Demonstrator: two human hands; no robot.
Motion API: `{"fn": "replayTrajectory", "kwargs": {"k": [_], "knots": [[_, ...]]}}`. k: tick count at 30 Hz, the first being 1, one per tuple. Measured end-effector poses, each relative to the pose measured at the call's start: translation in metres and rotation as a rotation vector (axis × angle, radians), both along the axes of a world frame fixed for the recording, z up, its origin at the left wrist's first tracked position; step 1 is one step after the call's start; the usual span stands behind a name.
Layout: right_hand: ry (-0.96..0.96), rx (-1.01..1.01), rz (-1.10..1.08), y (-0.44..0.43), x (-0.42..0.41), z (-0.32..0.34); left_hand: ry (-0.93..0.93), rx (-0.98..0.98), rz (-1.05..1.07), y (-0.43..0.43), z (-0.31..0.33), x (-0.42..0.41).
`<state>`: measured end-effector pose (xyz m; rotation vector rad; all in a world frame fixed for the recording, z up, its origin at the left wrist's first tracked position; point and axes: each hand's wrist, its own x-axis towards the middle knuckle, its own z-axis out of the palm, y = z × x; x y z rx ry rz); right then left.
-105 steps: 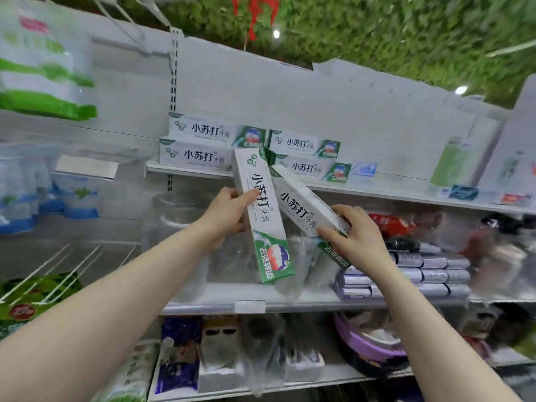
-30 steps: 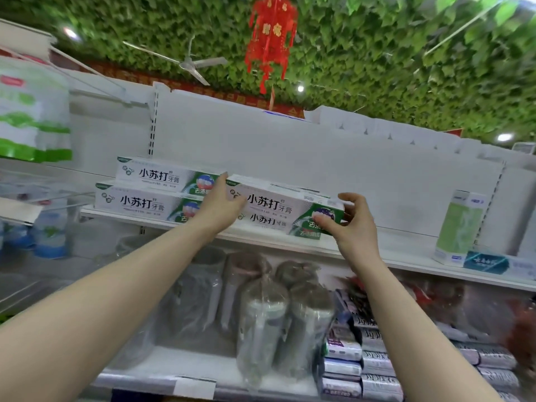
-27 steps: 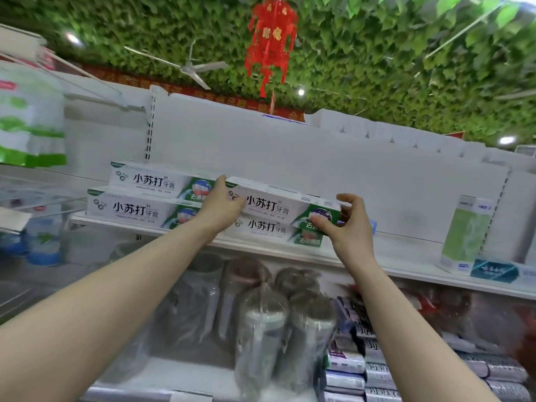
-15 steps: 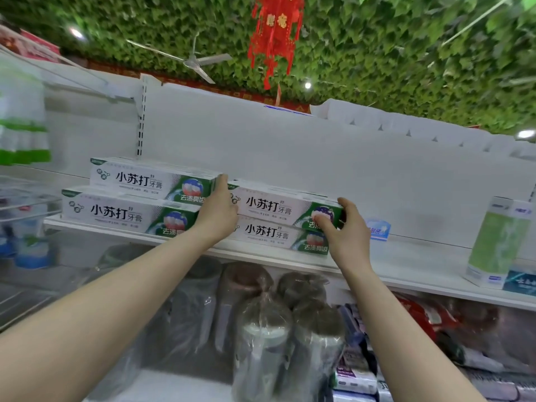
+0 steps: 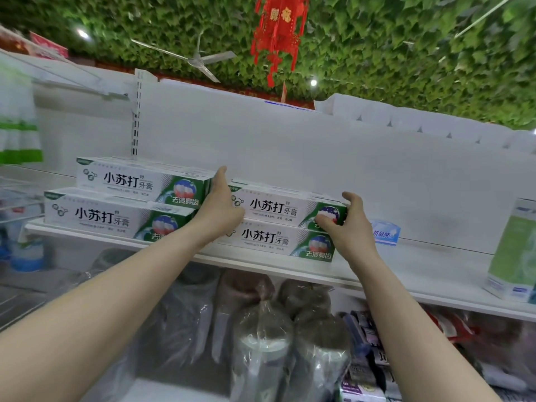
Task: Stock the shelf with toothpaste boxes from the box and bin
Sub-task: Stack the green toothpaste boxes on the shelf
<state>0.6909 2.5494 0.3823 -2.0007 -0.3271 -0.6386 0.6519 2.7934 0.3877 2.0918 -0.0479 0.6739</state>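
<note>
**Two hands on the top toothpaste box, upper shelf**

Both arms reach up to the white shelf (image 5: 406,274), where the top box (image 5: 278,208) lies flat on a lower box (image 5: 269,239) of the same white-and-green toothpaste. That makes a stack of two, fronts facing out. The right hand (image 5: 348,227) has its grip closed round the box's right end, thumb on the printed front and fingers curled over the top edge. The left hand (image 5: 220,210) holds the left end. Its thumb lies on the front face and one finger points upward, while the remaining fingers are hidden in the gap beside the neighbouring stack.

That left stack (image 5: 124,198) is two more of the same boxes, one on the other, just beside the left hand. Behind the right hand sits a small blue-and-white pack (image 5: 385,233), and well off to the right stands a tall green carton (image 5: 513,250). On the shelf below are plastic-wrapped cylinders (image 5: 261,343) — what they are I can't tell. Overhead, a leafy green ceiling carries a fan (image 5: 197,59) and a red lantern (image 5: 278,27)
</note>
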Motion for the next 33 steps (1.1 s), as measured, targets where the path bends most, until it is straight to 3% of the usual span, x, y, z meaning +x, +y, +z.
{"fn": "replayTrajectory", "kwargs": {"k": [8,17,28,33], "knots": [[0.264,0.114,0.258,-0.011,0.011,0.009,0.149,-0.184,-0.071,0.004,0.009,0.007],[0.425,0.151,0.442,-0.019,0.030,0.027,0.192,-0.533,-0.172,0.005,0.027,0.014],[0.295,0.186,0.431,-0.020,0.037,0.030,0.010,-0.373,-0.162,0.003,0.023,0.029],[0.324,0.171,0.387,-0.015,0.038,0.027,0.036,-0.288,-0.136,-0.004,0.026,0.026]]}}
